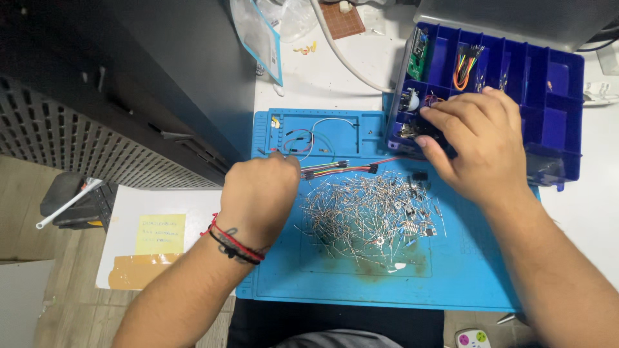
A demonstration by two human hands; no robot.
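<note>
My left hand (260, 196) rests knuckles-up on the left part of a light blue work mat (451, 277), its fingertips at the end of a bundle of coloured jumper wires (335, 167); whether it grips them is hidden. A red and black cord bracelet circles that wrist. My right hand (474, 145) reaches into the near-left compartments of a dark blue parts box (561, 129), fingers curled down over small components, and what they pinch is hidden. A heap of small metal-legged electronic parts (367, 216) lies on the mat between my hands.
Loose wires (309, 135) lie in the mat's top trays. The box holds a green circuit board (418, 55) and orange jumper wires (461, 71). A dark cabinet (161, 77) stands at left. A white board with a yellow note (160, 233) lies lower left. Plastic bags (264, 29) sit behind.
</note>
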